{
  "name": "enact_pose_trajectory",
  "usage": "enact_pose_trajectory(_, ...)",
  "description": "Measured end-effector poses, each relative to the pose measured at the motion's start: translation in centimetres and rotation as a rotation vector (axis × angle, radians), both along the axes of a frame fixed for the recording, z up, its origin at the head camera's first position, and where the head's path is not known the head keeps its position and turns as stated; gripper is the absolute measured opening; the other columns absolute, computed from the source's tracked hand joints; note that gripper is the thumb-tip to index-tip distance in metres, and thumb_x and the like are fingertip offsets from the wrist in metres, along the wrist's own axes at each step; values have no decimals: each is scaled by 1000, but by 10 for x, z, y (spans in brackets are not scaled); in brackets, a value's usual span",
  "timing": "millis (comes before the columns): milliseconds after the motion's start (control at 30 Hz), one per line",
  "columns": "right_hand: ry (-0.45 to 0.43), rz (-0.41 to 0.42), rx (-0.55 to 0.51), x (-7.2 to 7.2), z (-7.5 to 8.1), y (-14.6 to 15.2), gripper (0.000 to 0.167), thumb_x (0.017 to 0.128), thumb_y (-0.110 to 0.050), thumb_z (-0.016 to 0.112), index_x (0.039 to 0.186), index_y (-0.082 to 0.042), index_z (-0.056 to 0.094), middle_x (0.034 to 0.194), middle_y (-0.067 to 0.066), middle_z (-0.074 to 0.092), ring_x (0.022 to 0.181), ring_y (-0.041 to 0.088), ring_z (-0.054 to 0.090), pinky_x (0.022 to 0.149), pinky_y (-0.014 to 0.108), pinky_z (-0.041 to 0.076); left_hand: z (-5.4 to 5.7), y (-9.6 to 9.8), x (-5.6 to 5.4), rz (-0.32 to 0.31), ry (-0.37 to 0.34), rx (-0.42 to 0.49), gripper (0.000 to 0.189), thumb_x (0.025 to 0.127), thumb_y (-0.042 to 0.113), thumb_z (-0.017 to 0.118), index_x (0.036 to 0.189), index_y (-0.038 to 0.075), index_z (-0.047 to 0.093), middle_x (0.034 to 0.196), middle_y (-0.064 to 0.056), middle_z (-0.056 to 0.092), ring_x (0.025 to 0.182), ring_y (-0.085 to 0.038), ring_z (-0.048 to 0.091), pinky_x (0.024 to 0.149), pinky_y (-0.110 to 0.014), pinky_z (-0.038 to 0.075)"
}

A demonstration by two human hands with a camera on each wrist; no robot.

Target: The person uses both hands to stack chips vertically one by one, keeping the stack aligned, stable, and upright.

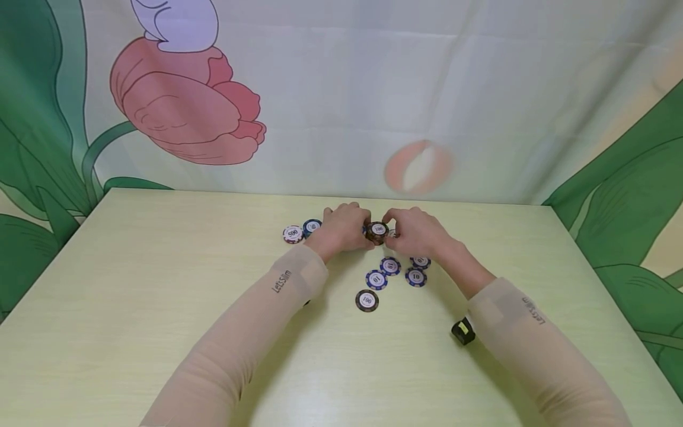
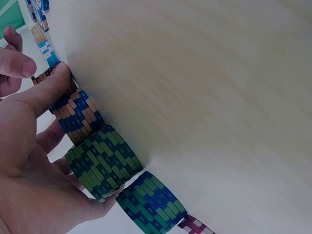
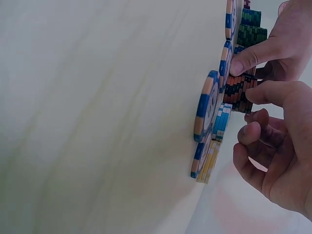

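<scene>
On the table [image 1: 160, 284], a row of poker-chip stacks [image 2: 104, 161] spans the far side, the 500 stack [image 1: 293, 234] at its left end. The 100 stack [image 1: 378, 230] stands between the left hand [image 1: 347, 228] and right hand [image 1: 418, 231]. Before them lie four 10 chips [image 1: 376, 279]; nearer, one 100 chip [image 1: 367, 300].

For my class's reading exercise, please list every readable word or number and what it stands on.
"LetsSlim": left sleeve, right sleeve.
"500": maroon-edged chip.
"100": top of dark stack; lone dark chip.
"10": three blue chips.
Too small, blurred or covered: blue-green stack, fourth blue chip, pale chip, yellow label on black block.
Wrist views: nothing legible.
</scene>
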State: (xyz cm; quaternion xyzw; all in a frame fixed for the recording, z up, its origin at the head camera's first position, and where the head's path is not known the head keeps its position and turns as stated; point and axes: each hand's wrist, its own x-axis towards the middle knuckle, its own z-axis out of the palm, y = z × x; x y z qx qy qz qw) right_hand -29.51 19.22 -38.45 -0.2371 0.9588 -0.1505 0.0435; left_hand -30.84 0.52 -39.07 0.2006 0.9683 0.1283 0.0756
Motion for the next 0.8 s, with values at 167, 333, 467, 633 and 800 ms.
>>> enact_pose_trajectory(167, 8, 4, -3, -1, -2, -1, 39, 92, -21, 69, 127, -3, 64, 77, 1, 65, 62, 18, 60, 57, 36, 49, 0, 0, 1, 0, 3, 3, 38, 84, 41, 85, 107, 16, 69, 108, -3, 59, 107, -25, 54, 98, -54, 37)
enact_pose_trajectory(333, 5, 4, -3, -1, -3, -2, 39, 93, -21, 69, 128, -3, 63, 78, 1, 66, 62, 17, 61, 57, 35, 50, 0, 0, 1, 3, -2, 4, 37, 85, 42, 85, 107, 16, 68, 107, -3, 58, 106, -25, 53, 98, -54, 37)
enact_pose_trajectory(467, 10, 6, -4, -1, -4, -2, 39, 93, -20, 68, 128, -2, 63, 77, 2, 66, 62, 17, 61, 56, 35, 50, -1, 0, 1, 2, -5, 0, 38, 85, 42, 84, 107, 16, 68, 107, -3, 58, 105, -25, 53, 98, -53, 37)
enact_pose_trajectory(633, 13, -19, -14, 2, -3, 0, 43, 94, -22, 68, 132, -2, 59, 78, 2, 66, 63, 18, 61, 58, 36, 50, 0, 0, 1, 4, -5, 2, 38, 85, 42, 85, 108, 16, 69, 108, -3, 58, 106, -24, 53, 97, -52, 37)
enact_pose_trajectory(800, 47, -22, -28, 9, -1, 4, 31, 94, -24, 71, 118, -5, 61, 73, 0, 63, 60, 18, 58, 57, 37, 48, 1, 0, 1, 4, -6, 7, 38, 85, 41, 85, 108, 15, 69, 108, -3, 59, 107, -25, 53, 97, -52, 37)
